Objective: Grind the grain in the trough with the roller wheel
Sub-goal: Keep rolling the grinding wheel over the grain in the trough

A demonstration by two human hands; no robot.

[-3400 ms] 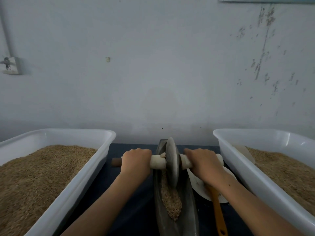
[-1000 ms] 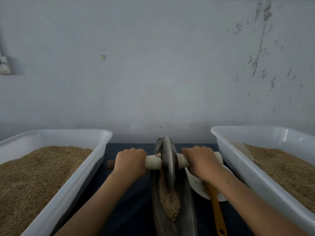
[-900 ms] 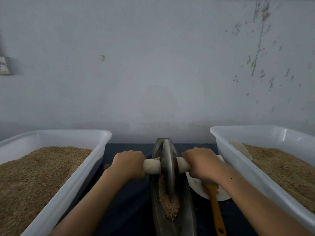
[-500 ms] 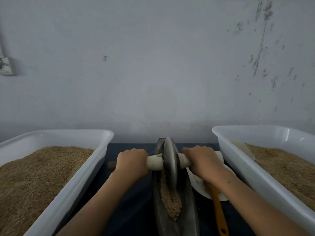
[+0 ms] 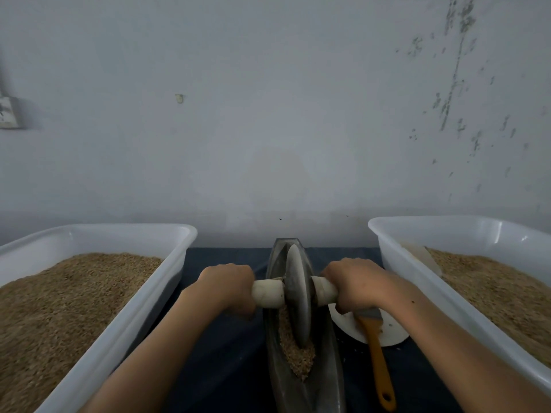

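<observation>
A dark boat-shaped metal trough [image 5: 329,380] lies lengthwise in front of me on a dark cloth. Brown grain [image 5: 298,354] is heaped in its middle. A grey roller wheel [image 5: 298,296] stands upright on edge in the trough, its lower rim sunk in the grain. A pale wooden axle [image 5: 267,293] runs through the wheel. My left hand [image 5: 228,286] grips the axle left of the wheel. My right hand [image 5: 356,286] grips it on the right side.
A white tub [image 5: 128,320] heaped with grain stands at the left, and a second white tub [image 5: 417,278] with grain at the right. A white plate [image 5: 387,332] with an orange-handled brush [image 5: 377,359] lies right of the trough. A grey wall is close behind.
The wheel has rolled a little back and forth along the trough, and now stands slightly nearer me than half a second ago. Both hands keep their grip on the axle.
</observation>
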